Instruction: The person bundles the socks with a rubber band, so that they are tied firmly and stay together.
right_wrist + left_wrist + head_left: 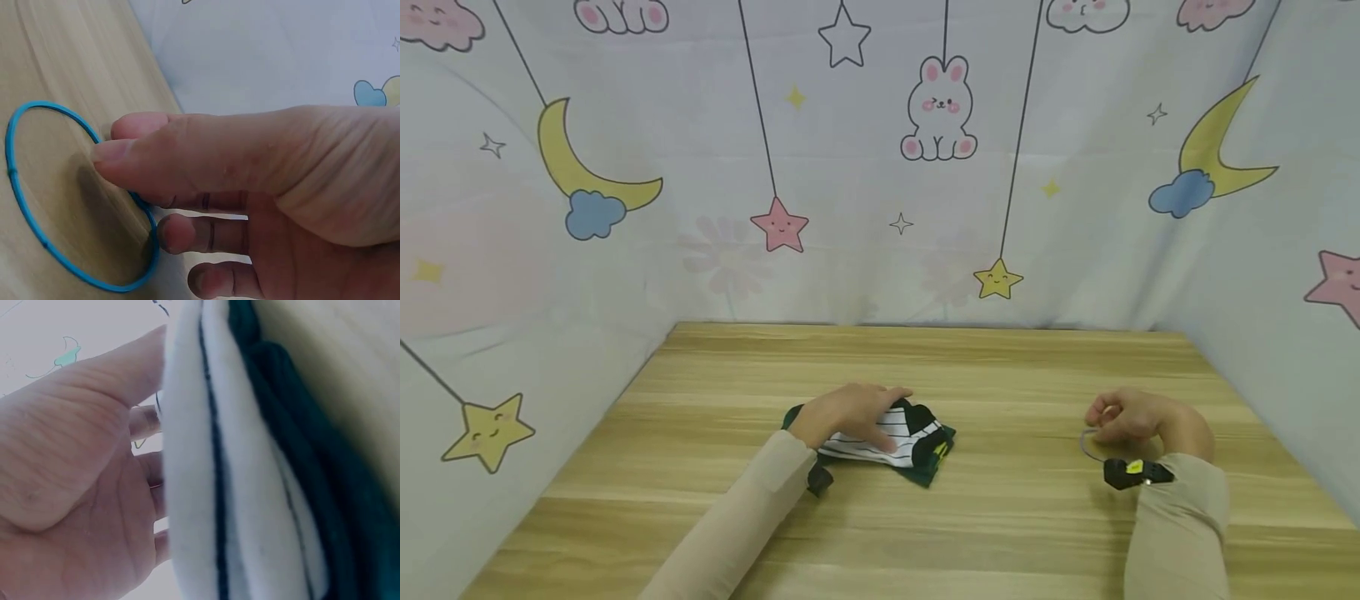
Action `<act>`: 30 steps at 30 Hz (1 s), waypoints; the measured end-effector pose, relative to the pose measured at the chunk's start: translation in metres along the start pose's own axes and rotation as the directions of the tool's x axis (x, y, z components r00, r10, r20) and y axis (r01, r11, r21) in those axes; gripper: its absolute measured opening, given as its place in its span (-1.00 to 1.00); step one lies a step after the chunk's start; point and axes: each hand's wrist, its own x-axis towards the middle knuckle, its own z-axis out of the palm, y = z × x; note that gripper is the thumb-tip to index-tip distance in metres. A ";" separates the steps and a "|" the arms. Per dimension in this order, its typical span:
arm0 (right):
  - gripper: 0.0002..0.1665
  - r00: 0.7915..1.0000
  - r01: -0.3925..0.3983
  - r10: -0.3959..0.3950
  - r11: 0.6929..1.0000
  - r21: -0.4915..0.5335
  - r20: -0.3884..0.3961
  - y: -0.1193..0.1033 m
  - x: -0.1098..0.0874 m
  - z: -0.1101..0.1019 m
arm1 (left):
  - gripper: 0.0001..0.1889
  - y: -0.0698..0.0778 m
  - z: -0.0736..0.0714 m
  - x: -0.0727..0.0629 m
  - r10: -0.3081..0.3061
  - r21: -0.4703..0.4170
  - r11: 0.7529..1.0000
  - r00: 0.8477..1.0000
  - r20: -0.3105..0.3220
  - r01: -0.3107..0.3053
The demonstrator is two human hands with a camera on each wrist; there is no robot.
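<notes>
A white sock with thin dark stripes and black patches point(880, 446) lies on the table on top of dark green cloth point(922, 473). My left hand point(853, 412) rests over the sock, its fingers on the far side and the thumb toward me. Close up in the left wrist view, the striped white fabric point(194, 462) and green folds point(312, 462) hide the tips of that hand. Off to the right, my right hand point(1131, 417) pinches a thin blue rubber band point(39, 240) between thumb and forefinger. The band hangs as an open loop just above or against the wood; contact cannot be told.
The wood-grain table point(1000, 533) ends at a pale printed curtain point(865, 183) behind and at both sides. Small black cameras sit at the wrists, the right one point(1138, 472) showing more fully. Bare wood separates the sock from my right hand.
</notes>
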 end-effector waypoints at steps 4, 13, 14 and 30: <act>-0.74 1.000 -0.026 0.026 1.000 0.000 -0.002 -0.001 0.000 0.002 | -0.04 0.001 -0.001 0.000 0.010 -0.009 1.000 1.000 0.003 -0.010; -0.87 0.991 -0.125 0.128 0.990 0.068 -0.047 -0.003 0.001 0.008 | -0.05 -0.002 -0.005 -0.003 0.049 -0.022 0.999 0.999 0.001 -0.049; -0.88 0.991 -0.124 0.127 0.990 0.068 -0.047 -0.003 0.002 0.007 | -0.06 -0.002 -0.005 -0.003 0.055 -0.025 0.998 0.998 -0.001 -0.055; -0.91 0.997 -0.055 0.045 0.987 -0.149 -0.065 -0.018 0.007 0.005 | -0.43 -0.005 -0.007 -0.002 0.153 -0.099 0.983 0.988 -0.030 -0.156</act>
